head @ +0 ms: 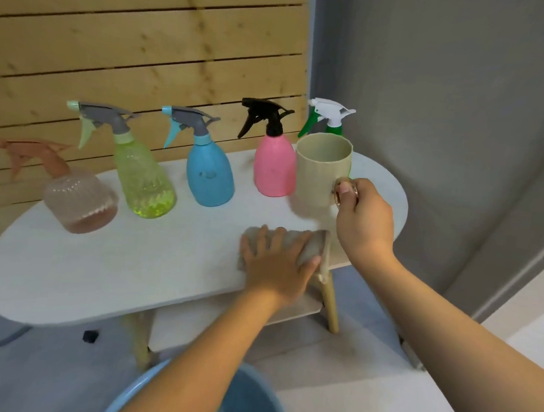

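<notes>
- The left hand (pixel 277 267) is lying flat on the cloth (pixel 315 244), fingers straight and spread, pressing it against the table (pixel 104 271); the thumb is resting along the cloth's right side.
- The cloth, a soft grey-beige folded pad, is sitting close to the near edge of the table, towards its right end.
- The right hand (pixel 364 216) is gripping the cup (pixel 318 177) by its handle, with fingers curled round it and the thumb on top.
- The cup is standing upright, just beyond the cloth and just beside the pink bottle (pixel 275 169); whether its base is touching the table cannot be told.
- The cup is showing a beige, matt, vertically ribbed wall and a round open mouth.
- The table is presenting a smooth white oval top with rounded ends; open surface is lying left of the cloth along the near edge.
- Five spray bottles are lining the far edge: a brownish translucent ribbed bottle (pixel 81 204), a yellow-green translucent bottle (pixel 144 181), an opaque blue bottle (pixel 209 178), the pink bottle, and a green bottle (pixel 332 121) standing partly hidden behind the cup.
- A pale wooden leg (pixel 332 307) is angling down below the table's right end.
- A round blue basin (pixel 250 410) is sitting on the floor below the near edge.
</notes>
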The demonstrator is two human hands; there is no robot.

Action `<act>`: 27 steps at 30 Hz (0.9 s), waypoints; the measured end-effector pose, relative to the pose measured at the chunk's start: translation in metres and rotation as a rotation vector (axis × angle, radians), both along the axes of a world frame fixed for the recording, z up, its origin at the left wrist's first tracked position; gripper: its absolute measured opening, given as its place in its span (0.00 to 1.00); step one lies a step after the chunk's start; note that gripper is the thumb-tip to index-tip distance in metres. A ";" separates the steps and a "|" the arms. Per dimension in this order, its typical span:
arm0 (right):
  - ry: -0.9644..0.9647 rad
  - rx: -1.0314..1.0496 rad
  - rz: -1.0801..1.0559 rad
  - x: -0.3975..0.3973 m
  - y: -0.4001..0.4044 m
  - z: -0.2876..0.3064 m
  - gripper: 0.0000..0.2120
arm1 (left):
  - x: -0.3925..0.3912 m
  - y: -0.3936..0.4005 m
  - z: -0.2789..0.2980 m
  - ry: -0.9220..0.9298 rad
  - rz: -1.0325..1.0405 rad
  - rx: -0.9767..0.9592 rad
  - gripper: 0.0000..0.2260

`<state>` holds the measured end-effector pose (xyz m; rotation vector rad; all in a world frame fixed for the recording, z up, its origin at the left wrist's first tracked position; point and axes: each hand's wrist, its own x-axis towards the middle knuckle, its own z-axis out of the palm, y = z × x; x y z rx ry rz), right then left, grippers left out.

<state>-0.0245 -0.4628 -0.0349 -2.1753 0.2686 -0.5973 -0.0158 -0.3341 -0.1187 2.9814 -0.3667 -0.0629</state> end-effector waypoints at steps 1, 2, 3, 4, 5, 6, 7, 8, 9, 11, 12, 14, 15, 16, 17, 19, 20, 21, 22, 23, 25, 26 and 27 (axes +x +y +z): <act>0.008 0.002 0.002 -0.001 0.000 0.000 0.14 | 0.005 0.016 -0.002 -0.015 0.043 0.008 0.25; 0.020 -0.002 0.006 -0.002 -0.001 -0.001 0.14 | 0.011 0.033 -0.003 -0.023 0.109 0.012 0.25; 0.035 -0.007 0.008 -0.003 -0.002 -0.002 0.15 | 0.019 0.047 -0.003 -0.026 0.187 0.012 0.25; 0.049 -0.018 0.011 -0.004 -0.004 -0.003 0.15 | 0.027 0.057 -0.003 -0.027 0.260 0.016 0.25; 0.062 -0.045 0.012 -0.005 -0.007 -0.005 0.15 | 0.034 0.060 -0.003 -0.019 0.316 0.027 0.25; 0.068 -0.089 0.006 -0.006 -0.011 -0.007 0.15 | 0.041 0.057 -0.003 -0.008 0.350 0.044 0.25; 0.068 -0.139 -0.011 -0.006 -0.016 -0.008 0.15 | 0.047 0.048 -0.002 0.002 0.357 0.058 0.26; 0.060 -0.185 -0.039 -0.006 -0.020 -0.008 0.15 | 0.053 0.036 0.000 0.010 0.350 0.066 0.26; 0.051 -0.216 -0.074 -0.006 -0.026 -0.008 0.15 | 0.058 0.023 0.002 0.022 0.336 0.063 0.26; 0.035 -0.250 -0.139 -0.005 -0.041 -0.007 0.15 | 0.068 -0.004 0.004 0.030 0.281 0.038 0.26; 0.034 -0.266 -0.166 -0.004 -0.048 -0.007 0.15 | 0.071 -0.018 0.004 0.024 0.247 0.023 0.25; 0.039 -0.302 -0.204 -0.002 -0.060 -0.010 0.16 | 0.073 -0.045 0.003 0.004 0.164 0.001 0.25; 0.050 -0.320 -0.224 -0.002 -0.067 -0.012 0.16 | 0.073 -0.062 0.002 -0.006 0.114 -0.004 0.25; 0.054 -0.339 -0.241 -0.001 -0.071 -0.014 0.16 | 0.072 -0.077 0.001 -0.018 0.069 -0.007 0.25; 0.058 -0.354 -0.256 0.000 -0.076 -0.015 0.16 | 0.074 -0.090 0.002 -0.028 0.033 -0.007 0.25; 0.058 -0.378 -0.288 0.001 -0.088 -0.018 0.15 | 0.080 -0.116 0.005 -0.037 -0.019 -0.020 0.25; 0.053 -0.386 -0.302 0.001 -0.093 -0.019 0.15 | 0.082 -0.126 0.005 -0.042 -0.035 -0.021 0.25; 0.049 -0.391 -0.312 0.002 -0.097 -0.019 0.15 | 0.083 -0.135 0.005 -0.053 -0.051 -0.020 0.26; 0.043 -0.399 -0.325 0.002 -0.100 -0.019 0.15 | 0.082 -0.142 0.005 -0.063 -0.068 -0.029 0.25; 0.040 -0.402 -0.344 0.001 -0.104 -0.019 0.15 | 0.079 -0.150 0.004 -0.073 -0.095 -0.047 0.25; 0.027 -0.391 -0.362 0.000 -0.106 -0.017 0.15 | 0.071 -0.156 0.002 -0.109 -0.152 -0.073 0.24; 0.019 -0.377 -0.364 0.000 -0.105 -0.016 0.15 | 0.067 -0.154 0.001 -0.129 -0.181 -0.077 0.24; 0.017 -0.365 -0.361 0.000 -0.102 -0.013 0.15 | 0.062 -0.150 0.000 -0.141 -0.202 -0.083 0.24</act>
